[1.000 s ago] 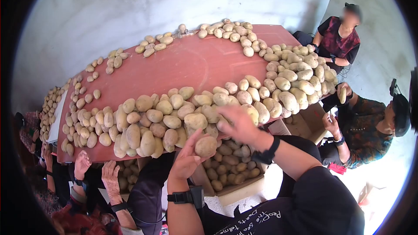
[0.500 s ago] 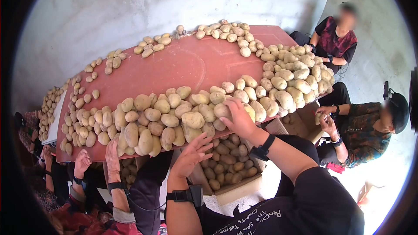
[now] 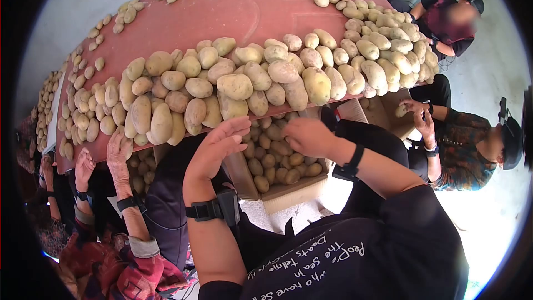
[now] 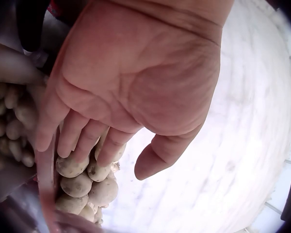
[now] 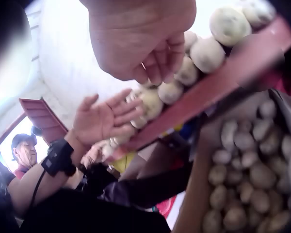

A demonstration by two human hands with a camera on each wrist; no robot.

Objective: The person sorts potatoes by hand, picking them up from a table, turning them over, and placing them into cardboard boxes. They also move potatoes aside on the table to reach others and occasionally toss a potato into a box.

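My left hand (image 3: 214,145) is held up near the table's front edge, fingers extended and nothing in its palm. The left wrist view shows that bare palm (image 4: 131,77) with potatoes (image 4: 76,185) beyond the fingertips. Over the cardboard box (image 3: 293,195) of potatoes, just below the table edge, is my right hand (image 3: 317,136). Its fingers (image 5: 157,60) hang loosely curled, with no potato showing in them in the right wrist view. A row of potatoes (image 3: 234,86) lines the front of the red table (image 3: 194,19), close above both hands.
Bigger heaps of potatoes (image 3: 397,44) lie at the table's right end. Another open box (image 3: 397,112) stands below there, beside a seated person (image 3: 472,144) holding a potato. At the left, another person's hand (image 3: 117,155) reaches to the table edge.
My right hand set the potato it carried among those on the table, then drew back down over the box. My left hand let go of that potato earlier and stays raised. The head view tilted down.
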